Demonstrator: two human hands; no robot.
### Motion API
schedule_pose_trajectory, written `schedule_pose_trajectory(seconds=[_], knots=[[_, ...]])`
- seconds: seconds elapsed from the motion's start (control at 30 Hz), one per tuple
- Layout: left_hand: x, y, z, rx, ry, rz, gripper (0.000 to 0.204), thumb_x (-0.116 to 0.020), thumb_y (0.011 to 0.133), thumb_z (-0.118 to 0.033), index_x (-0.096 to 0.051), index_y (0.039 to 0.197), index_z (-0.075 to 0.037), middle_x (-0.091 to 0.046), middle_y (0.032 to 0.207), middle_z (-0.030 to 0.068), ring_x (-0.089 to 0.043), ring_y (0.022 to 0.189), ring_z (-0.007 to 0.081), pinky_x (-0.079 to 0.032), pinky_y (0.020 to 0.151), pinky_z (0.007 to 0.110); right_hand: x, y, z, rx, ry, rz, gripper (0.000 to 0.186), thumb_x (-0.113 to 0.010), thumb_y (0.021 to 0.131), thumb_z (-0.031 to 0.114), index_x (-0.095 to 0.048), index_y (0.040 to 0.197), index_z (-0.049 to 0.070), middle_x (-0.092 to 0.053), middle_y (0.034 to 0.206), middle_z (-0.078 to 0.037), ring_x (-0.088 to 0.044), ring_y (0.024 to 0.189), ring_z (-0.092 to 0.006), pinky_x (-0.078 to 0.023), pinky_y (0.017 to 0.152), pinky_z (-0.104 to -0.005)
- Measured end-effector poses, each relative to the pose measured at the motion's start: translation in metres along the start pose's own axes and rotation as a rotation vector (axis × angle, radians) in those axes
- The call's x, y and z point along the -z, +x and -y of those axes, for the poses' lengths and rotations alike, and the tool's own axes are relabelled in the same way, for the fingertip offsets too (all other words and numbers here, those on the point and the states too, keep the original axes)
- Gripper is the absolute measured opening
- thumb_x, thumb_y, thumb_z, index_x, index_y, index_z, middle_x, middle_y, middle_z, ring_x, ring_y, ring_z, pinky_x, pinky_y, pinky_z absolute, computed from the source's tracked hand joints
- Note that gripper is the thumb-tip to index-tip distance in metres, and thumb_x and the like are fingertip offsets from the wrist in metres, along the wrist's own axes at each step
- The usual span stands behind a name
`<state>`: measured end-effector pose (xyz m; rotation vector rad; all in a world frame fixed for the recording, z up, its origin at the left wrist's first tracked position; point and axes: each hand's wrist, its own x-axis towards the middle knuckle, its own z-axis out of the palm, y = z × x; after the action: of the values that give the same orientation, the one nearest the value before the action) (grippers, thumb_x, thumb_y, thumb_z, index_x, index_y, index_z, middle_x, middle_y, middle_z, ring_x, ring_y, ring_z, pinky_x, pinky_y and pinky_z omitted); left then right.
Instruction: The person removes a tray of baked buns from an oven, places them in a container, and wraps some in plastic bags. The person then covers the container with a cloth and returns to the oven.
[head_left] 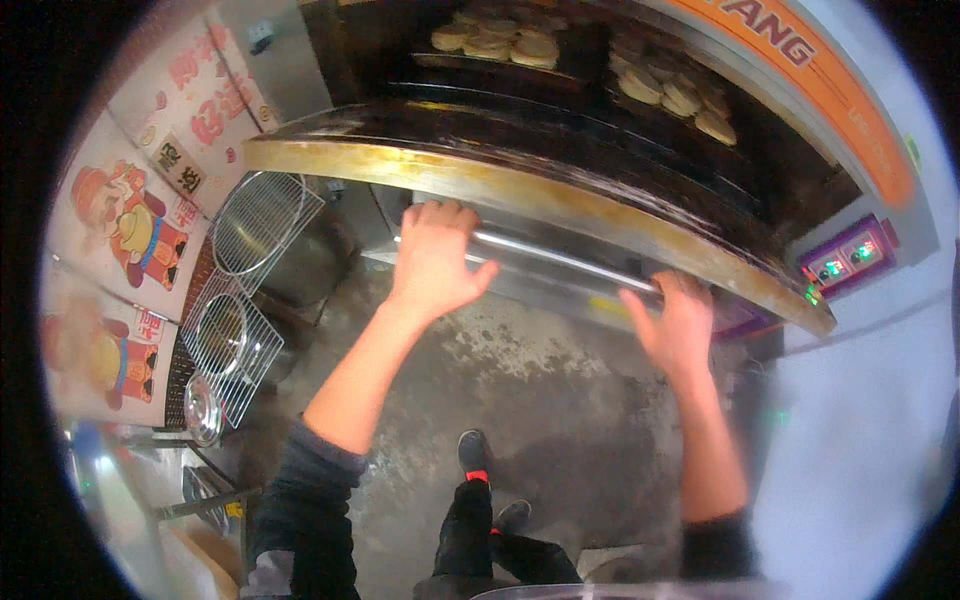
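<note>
My left hand point(435, 262) hooks its fingers over a long silver bar handle point(565, 257), its thumb stretched out to the side. Further right, my right hand point(680, 320) curls its fingers over the same bar, thumb apart. The bar runs along a metal panel just below the yellowish, stained front ledge point(500, 184) of a deck oven. Inside the dark, open oven chamber point(560, 130) lie round pale flatbreads in two groups, one at left point(490, 45) and one at right point(672, 92). My fingertips are partly hidden behind the bar.
Wire racks point(235, 335) and large metal pots point(310, 255) stand at left beside a wall with printed cartoon panels point(125, 225). A control panel point(848, 258) with lit digits is on the oven's right. Grey concrete floor point(545, 400) lies beneath, with my feet on it.
</note>
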<state>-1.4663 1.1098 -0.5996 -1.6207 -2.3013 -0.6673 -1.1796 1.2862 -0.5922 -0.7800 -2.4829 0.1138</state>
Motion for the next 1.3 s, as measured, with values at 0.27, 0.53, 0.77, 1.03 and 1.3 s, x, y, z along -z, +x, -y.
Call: schedule_pose_trajectory(seconds=[0.27, 0.53, 0.77, 1.03, 1.3], knots=[[0.015, 0.028, 0.005, 0.004, 0.008, 0.029, 0.044, -0.083, 0.073, -0.027, -0.071, 0.108, -0.004, -0.066, 0.101, 0.0129, -0.06, 0.107, 0.0348, -0.041, 0.108, 0.049, 0.006, 0.03, -0.011, -0.061, 0.04, 0.055, 0.045, -0.086, 0.084, 0.042, -0.071, 0.097, 0.001, -0.07, 0.091, -0.016, -0.067, 0.088, -0.0372, -0.049, 0.082, -0.047], [0.046, 0.107, 0.002, -0.079, -0.024, -0.067, 0.048, -0.084, 0.071, -0.024, -0.065, 0.112, -0.007, -0.061, 0.107, 0.0118, -0.057, 0.11, 0.0347, -0.039, 0.11, 0.049, 0.049, 0.107, -0.013, -0.002, -0.098, -0.066, 0.036, -0.081, 0.09, 0.037, -0.068, 0.095, 0.003, -0.068, 0.093, -0.011, -0.063, 0.092, -0.0331, -0.046, 0.084, -0.0441], [0.051, 0.222, 0.017, -0.14, 0.003, -0.152, 0.052, -0.083, 0.074, -0.03, -0.066, 0.117, -0.006, -0.064, 0.113, 0.0147, -0.058, 0.113, 0.0371, -0.04, 0.108, 0.051, 0.064, 0.217, -0.036, -0.086, -0.135, -0.114, 0.039, -0.075, 0.093, 0.042, -0.07, 0.094, 0.003, -0.068, 0.093, -0.016, -0.064, 0.095, -0.0385, -0.048, 0.086, -0.0502], [0.073, 0.268, 0.002, -0.075, 0.019, -0.046, 0.068, -0.08, 0.077, -0.026, -0.058, 0.138, -0.006, -0.057, 0.137, 0.0186, -0.049, 0.135, 0.0419, -0.031, 0.123, 0.054, 0.083, 0.224, -0.041, -0.1, -0.057, -0.259, 0.05, -0.073, 0.095, 0.03, -0.063, 0.135, 0.002, -0.061, 0.131, -0.022, -0.059, 0.122, -0.0415, -0.041, 0.115, -0.0532], [0.051, 0.053, -0.002, 0.275, -0.336, 0.322, 0.074, -0.072, 0.089, -0.019, -0.047, 0.155, 0.001, -0.047, 0.159, 0.0273, -0.044, 0.149, 0.0435, -0.034, 0.125, 0.049, 0.029, -0.182, -0.011, -0.562, 0.394, 0.622, 0.039, -0.055, 0.103, 0.032, -0.069, 0.117, -0.001, -0.07, 0.121, -0.024, -0.065, 0.115, -0.0444, -0.051, 0.102, -0.0525]])
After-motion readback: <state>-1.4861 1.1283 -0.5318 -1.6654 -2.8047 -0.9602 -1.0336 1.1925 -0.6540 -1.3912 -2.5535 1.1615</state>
